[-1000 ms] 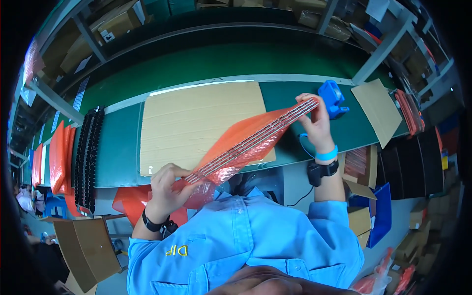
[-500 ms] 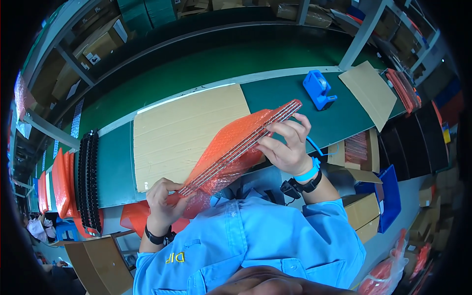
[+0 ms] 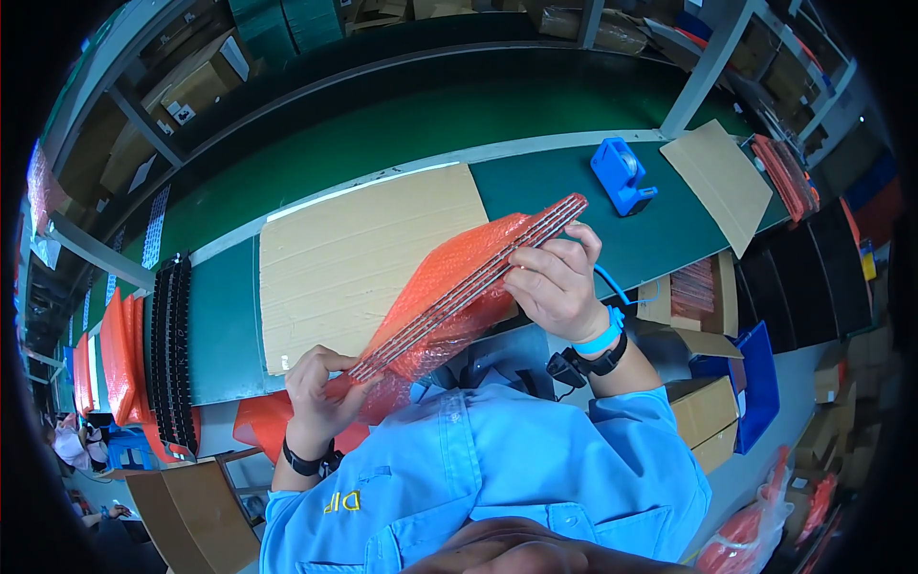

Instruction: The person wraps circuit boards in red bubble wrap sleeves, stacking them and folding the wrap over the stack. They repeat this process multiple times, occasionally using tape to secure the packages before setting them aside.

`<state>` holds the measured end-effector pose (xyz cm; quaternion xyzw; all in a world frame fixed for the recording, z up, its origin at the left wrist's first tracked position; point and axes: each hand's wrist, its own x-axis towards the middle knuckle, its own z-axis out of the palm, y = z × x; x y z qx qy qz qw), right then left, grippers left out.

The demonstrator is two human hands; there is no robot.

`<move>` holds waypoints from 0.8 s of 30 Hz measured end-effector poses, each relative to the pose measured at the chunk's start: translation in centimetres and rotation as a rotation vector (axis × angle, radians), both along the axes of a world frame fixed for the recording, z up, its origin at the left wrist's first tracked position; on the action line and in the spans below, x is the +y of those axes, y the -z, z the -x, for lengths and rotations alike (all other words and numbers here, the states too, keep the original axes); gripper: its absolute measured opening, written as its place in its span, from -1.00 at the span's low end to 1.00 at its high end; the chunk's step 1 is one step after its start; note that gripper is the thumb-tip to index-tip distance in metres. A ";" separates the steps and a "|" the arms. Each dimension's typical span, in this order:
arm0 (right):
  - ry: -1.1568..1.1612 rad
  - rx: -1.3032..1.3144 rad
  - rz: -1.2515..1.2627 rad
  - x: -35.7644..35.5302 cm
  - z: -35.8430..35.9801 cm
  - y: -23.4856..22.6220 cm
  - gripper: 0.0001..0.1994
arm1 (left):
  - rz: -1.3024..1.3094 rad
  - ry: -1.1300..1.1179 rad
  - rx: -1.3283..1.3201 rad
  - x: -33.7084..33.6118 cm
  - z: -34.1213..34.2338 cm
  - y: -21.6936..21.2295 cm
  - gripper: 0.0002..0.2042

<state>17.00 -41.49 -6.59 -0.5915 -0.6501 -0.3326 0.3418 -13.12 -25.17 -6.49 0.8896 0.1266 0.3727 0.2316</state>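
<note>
One left hand [image 3: 320, 390] and one right hand [image 3: 557, 290] hold one red bubble-wrap bundle [image 3: 448, 273]. On the desk [image 3: 225, 320] are two cardboard sheets [image 3: 359, 263], one nearer the left edge, one by the right edge, and one blue tape dispenser [image 3: 619, 180] near the far edge.

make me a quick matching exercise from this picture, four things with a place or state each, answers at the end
1. left hand
2. right hand
3. blue tape dispenser
4. black slotted strips

A. right of the large cardboard sheet
B. gripping the red bubble-wrap pouch's lower end
C. beside red packs at left
D. blue band around its wrist

Pairs: 1-B, 2-D, 3-A, 4-C
</note>
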 end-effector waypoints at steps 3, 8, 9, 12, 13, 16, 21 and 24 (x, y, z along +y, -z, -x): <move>0.004 0.086 0.013 0.4 0.1 -0.3 -0.65 | -0.001 0.001 0.006 0.0 0.0 -0.1 -0.66; 0.042 0.110 0.128 1.2 0.0 -1.7 -0.52 | 0.015 -0.025 0.002 0.4 0.2 0.0 -0.68; 0.080 0.345 -0.049 2.0 -0.4 -1.8 -0.49 | 0.032 -0.044 -0.003 0.5 0.2 0.1 -0.69; 0.002 0.698 0.077 3.4 -6.3 0.8 -0.43 | 0.131 -0.109 -0.005 1.5 0.0 0.2 -0.72; -0.073 0.793 0.374 3.5 -8.5 1.8 -0.41 | 0.215 -0.114 0.000 2.0 0.0 0.1 -0.72; -0.359 1.162 0.716 6.2 -10.3 1.1 -0.45 | 0.657 -0.079 -0.069 3.6 -0.3 0.2 -0.75; -0.246 1.287 0.715 15.0 -11.6 -1.2 -0.48 | 1.010 -0.122 0.037 8.8 -0.6 3.6 -0.78; -0.023 0.773 0.919 20.1 -12.2 0.0 -0.46 | 0.849 -0.235 0.280 8.8 -1.1 4.7 -0.72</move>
